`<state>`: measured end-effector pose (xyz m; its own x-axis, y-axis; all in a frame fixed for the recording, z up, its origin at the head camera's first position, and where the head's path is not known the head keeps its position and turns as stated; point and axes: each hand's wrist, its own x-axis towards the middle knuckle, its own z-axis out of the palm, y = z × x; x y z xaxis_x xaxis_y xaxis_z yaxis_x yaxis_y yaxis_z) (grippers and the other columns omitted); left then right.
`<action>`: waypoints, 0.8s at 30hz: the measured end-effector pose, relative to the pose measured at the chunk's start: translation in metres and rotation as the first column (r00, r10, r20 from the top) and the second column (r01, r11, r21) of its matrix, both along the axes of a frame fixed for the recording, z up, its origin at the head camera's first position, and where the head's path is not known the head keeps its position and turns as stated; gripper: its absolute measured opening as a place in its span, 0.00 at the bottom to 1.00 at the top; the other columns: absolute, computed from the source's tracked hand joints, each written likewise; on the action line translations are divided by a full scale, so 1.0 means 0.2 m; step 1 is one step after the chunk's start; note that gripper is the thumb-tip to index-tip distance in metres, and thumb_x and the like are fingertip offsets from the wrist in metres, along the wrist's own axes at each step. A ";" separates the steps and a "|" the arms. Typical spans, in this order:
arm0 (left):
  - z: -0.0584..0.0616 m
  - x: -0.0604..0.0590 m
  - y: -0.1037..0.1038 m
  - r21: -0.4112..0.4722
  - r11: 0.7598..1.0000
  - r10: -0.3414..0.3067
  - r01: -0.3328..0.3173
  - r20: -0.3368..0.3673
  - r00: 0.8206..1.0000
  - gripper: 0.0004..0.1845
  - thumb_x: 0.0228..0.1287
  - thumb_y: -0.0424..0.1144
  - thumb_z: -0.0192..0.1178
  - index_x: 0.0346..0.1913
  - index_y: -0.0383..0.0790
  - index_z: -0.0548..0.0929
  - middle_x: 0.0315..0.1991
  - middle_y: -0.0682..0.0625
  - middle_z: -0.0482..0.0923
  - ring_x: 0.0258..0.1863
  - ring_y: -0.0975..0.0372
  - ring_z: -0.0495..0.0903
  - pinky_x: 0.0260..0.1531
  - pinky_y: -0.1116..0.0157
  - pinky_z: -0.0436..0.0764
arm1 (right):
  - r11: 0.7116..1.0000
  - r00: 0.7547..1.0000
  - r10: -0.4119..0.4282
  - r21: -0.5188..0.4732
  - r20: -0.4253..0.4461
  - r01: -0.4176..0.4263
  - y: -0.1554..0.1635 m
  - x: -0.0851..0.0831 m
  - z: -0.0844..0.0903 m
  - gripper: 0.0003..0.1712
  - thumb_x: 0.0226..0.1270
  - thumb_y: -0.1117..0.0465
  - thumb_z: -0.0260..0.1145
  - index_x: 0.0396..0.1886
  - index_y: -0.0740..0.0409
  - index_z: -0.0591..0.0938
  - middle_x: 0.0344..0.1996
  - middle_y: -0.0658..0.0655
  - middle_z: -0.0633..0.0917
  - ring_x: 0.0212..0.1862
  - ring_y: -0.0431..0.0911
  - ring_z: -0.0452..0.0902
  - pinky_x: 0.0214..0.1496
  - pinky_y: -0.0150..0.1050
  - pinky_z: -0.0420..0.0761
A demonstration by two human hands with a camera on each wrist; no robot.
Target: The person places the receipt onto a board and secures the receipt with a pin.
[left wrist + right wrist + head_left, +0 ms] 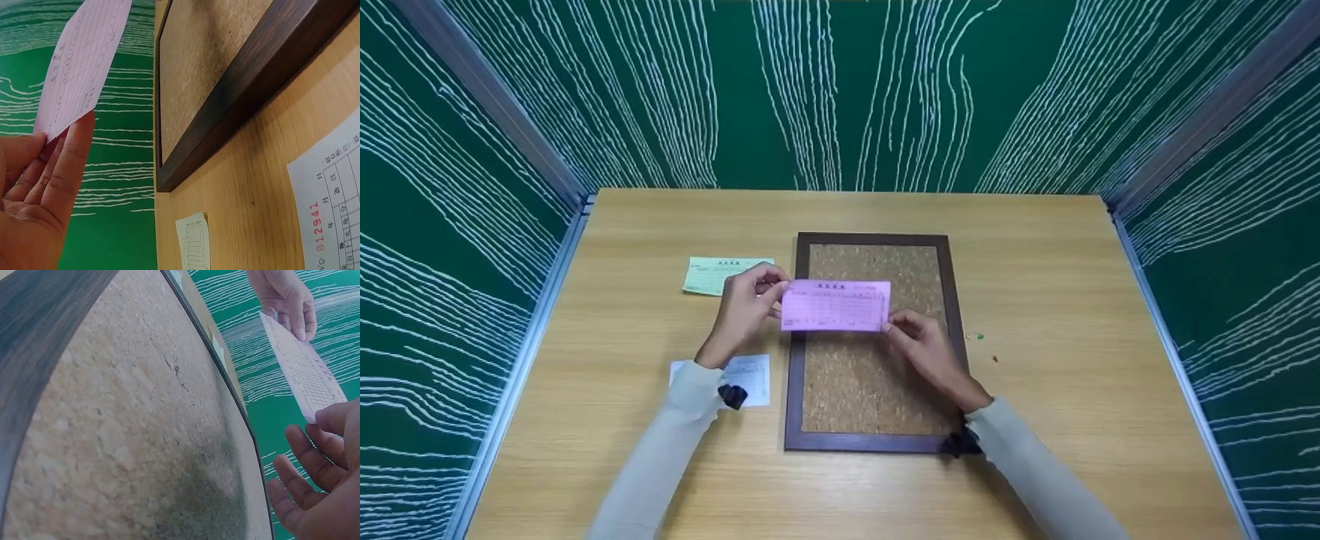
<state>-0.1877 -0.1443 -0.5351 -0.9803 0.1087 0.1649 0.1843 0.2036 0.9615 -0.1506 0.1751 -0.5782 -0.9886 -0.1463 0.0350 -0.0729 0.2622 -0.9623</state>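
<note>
From my remote seat, the only thing I can read is on the white slip lying on the surface, seen from the left wrist: a red serial number, "No 812941". The printed headings and grids on the pink slip and green slip are too small and blurred for me to read.

pink slip print illegible, white slip partly under sleeve
</note>
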 end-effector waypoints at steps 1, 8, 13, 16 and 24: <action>0.00 0.00 0.00 0.000 1.000 -0.002 0.002 0.000 1.000 0.03 0.76 0.24 0.66 0.46 0.32 0.88 0.37 0.41 0.88 0.33 0.54 0.90 0.28 0.50 0.92 | 1.000 1.000 -0.003 -0.004 0.005 0.003 0.00 0.00 0.00 0.05 0.79 0.69 0.70 0.45 0.70 0.89 0.41 0.60 0.91 0.41 0.47 0.86 0.38 0.30 0.82; -0.01 -0.02 0.03 -0.005 1.000 -0.004 0.004 -0.001 1.000 0.03 0.77 0.24 0.66 0.47 0.29 0.88 0.38 0.40 0.87 0.32 0.54 0.89 0.26 0.56 0.92 | 0.999 0.999 -0.035 0.019 0.041 0.034 0.01 0.00 0.00 0.05 0.80 0.68 0.70 0.46 0.67 0.90 0.41 0.59 0.91 0.40 0.45 0.83 0.38 0.30 0.80; -0.03 -0.04 0.06 0.010 1.000 -0.001 0.001 -0.009 1.000 0.03 0.75 0.23 0.66 0.46 0.28 0.88 0.38 0.40 0.87 0.31 0.55 0.88 0.26 0.59 0.92 | 0.997 0.997 -0.064 0.041 0.038 0.063 0.03 0.00 -0.01 0.06 0.80 0.66 0.71 0.45 0.66 0.90 0.40 0.60 0.91 0.38 0.45 0.81 0.34 0.31 0.77; -0.05 -0.05 0.07 0.014 1.000 -0.003 0.003 -0.018 1.000 0.02 0.74 0.22 0.67 0.45 0.28 0.88 0.37 0.40 0.88 0.29 0.58 0.87 0.26 0.59 0.91 | 0.996 0.997 -0.071 0.052 0.013 0.070 0.05 0.00 -0.02 0.06 0.79 0.66 0.72 0.43 0.67 0.90 0.39 0.62 0.91 0.37 0.44 0.82 0.34 0.30 0.78; -0.09 -0.08 0.11 0.016 1.000 -0.016 0.016 0.000 1.000 0.03 0.74 0.22 0.67 0.45 0.28 0.88 0.36 0.41 0.87 0.27 0.55 0.85 0.27 0.49 0.91 | 0.993 0.996 -0.085 0.085 -0.019 0.086 0.08 -0.01 -0.05 0.06 0.77 0.66 0.73 0.42 0.67 0.90 0.37 0.61 0.91 0.36 0.44 0.80 0.34 0.29 0.77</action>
